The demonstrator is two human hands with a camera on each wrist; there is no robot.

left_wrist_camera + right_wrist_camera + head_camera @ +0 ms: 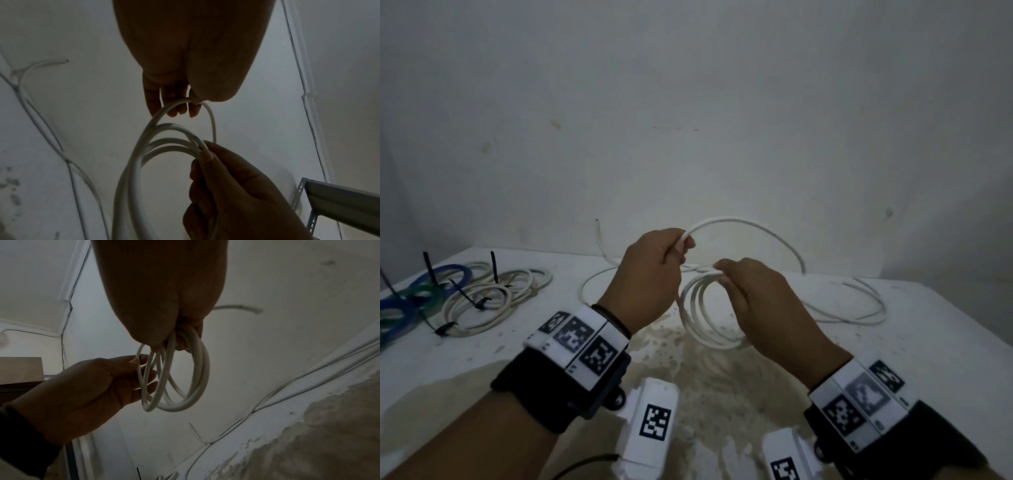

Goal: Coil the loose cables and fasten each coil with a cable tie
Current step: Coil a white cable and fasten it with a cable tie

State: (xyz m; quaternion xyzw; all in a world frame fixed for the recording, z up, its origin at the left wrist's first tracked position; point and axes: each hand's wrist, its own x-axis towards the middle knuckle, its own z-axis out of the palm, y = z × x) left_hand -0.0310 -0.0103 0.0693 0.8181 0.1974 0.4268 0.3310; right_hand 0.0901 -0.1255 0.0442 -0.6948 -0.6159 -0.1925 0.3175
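Note:
A white cable is partly wound into a small coil (717,343) of several loops that hangs above the table. My right hand (722,274) grips the top of the loops between thumb and fingers; the right wrist view shows the coil (197,386) dangling below that right hand (180,337). Up and to the left, my left hand (683,245) pinches the free run of the cable. From that pinch the cable arcs (739,222) up and right, then drops to the table. In the left wrist view the left hand (180,104) holds the strand just above the coil (133,162).
The slack of the cable (881,306) lies in wide curves on the white table (928,325), whose near middle is stained brown. At the far left lie cream coils (482,298) and blue coils (453,274) fastened with black cable ties (429,270). A wall stands behind the table.

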